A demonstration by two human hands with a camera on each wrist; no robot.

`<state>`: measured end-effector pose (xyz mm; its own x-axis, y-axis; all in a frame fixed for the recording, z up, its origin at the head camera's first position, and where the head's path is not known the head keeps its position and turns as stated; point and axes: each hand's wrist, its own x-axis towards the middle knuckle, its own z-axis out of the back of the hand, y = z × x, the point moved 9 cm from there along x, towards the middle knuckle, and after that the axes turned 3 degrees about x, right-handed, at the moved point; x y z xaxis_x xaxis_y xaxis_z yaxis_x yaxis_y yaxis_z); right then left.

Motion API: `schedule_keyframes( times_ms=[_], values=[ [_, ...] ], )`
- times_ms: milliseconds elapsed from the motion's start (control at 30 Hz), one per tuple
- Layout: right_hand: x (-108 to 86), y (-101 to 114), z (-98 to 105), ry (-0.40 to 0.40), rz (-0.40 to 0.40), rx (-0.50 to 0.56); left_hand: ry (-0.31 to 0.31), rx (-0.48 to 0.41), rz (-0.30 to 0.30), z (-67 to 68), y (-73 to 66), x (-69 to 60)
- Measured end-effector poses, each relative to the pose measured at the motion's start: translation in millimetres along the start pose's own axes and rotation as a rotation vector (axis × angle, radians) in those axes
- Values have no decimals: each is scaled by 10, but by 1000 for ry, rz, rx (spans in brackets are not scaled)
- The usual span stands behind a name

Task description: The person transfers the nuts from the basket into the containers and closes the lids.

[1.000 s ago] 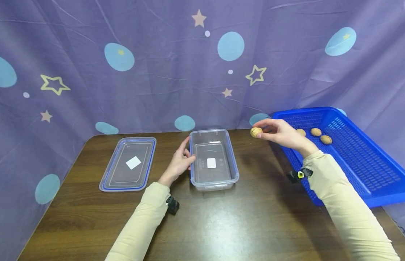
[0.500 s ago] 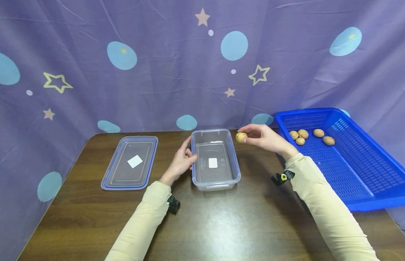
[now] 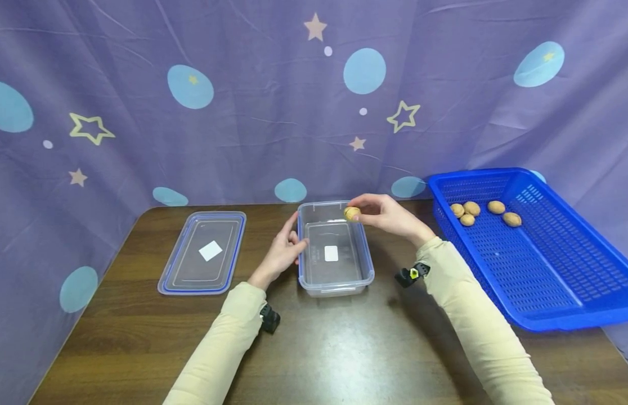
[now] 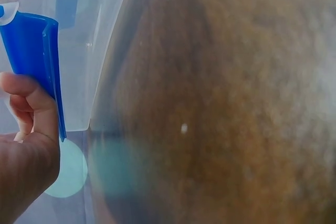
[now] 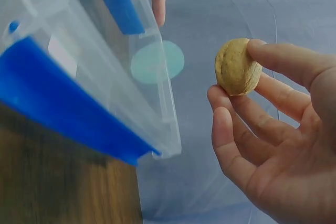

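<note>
- Walnut (image 3: 351, 214), held up near the far right corner of a clear box (image 3: 336, 286), pinched between the right hand's (image 3: 390, 217) thumb and fingers.
- Left hand (image 3: 279, 254) touching the box's left side; whether its fingers grip, I can't tell.
- Blue basket (image 3: 529, 270) at right, holding five more walnuts (image 3: 496, 207).

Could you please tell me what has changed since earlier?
The right grip carried its walnut leftward from near the blue basket to the far right corner of the clear container; nothing was let go. The left grip still holds the container's left side; lid and basket stayed put.
</note>
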<state>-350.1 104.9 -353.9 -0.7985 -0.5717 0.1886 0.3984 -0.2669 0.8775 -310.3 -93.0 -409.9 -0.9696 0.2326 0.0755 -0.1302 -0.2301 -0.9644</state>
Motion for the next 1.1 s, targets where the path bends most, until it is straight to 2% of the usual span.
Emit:
schedule_keyframes(
  times_ms=[400,667,867,1100],
  values=[
    [282,26,-253,12,-14,67,23,-50,20,13,31,-6],
    [405,-21,-414,23,-52,121,37,-31,32,-12,34,-8],
    [522,-68,-502,42,-65,121,31,-18,24,-5,45,9],
    [621,-224,-623,58,-130,138,20,-59,26,-7,310,113]
  ],
)
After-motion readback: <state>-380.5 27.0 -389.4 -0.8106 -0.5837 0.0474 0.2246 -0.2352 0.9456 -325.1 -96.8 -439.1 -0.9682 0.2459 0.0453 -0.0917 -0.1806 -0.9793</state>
